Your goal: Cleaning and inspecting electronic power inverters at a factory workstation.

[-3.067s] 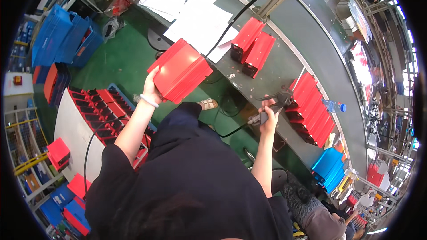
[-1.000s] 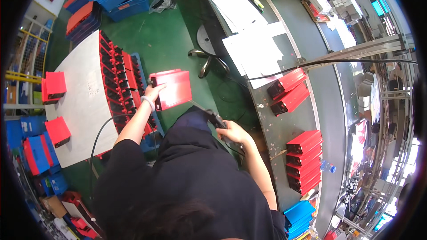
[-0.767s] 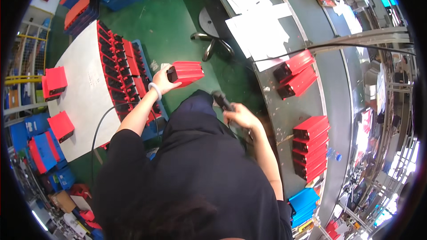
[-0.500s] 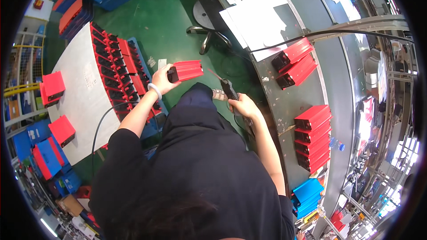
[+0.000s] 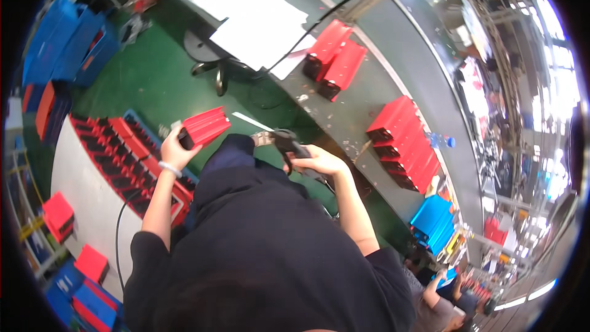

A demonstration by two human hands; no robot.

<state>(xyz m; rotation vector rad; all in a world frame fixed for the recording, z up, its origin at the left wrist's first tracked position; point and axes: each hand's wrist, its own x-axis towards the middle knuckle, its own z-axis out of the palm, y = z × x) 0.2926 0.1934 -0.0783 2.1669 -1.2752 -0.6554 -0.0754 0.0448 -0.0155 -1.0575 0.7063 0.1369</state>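
Note:
My left hand (image 5: pixel 175 152) grips a ribbed red metal housing (image 5: pixel 207 127) by its dark end, holding it up in front of my left knee. In my right hand (image 5: pixel 322 161) is a black pistol-shaped air blow gun (image 5: pixel 289 144). Its long, thin, pale nozzle (image 5: pixel 253 121) points toward the housing, with a gap between them. My right fingers wrap round the grip and are partly hidden. Left of my legs, rows of red housings with dark ends (image 5: pixel 114 163) stand along the edge of a pale board (image 5: pixel 74 175).
A dark workbench (image 5: pixel 344 124) runs along my right, bearing red housings (image 5: pixel 402 141), blue housings (image 5: pixel 433 221) and white papers (image 5: pixel 246 31). Under its edge stands a stool (image 5: pixel 200 46). Blue crates (image 5: pixel 67 43) are stacked at far left. A black cable (image 5: pixel 118 233) hangs at my left.
The view has turned, so the bench and papers now lie further left. Both hands keep their hold; the blow gun's nozzle now points more to the left, toward the housing.

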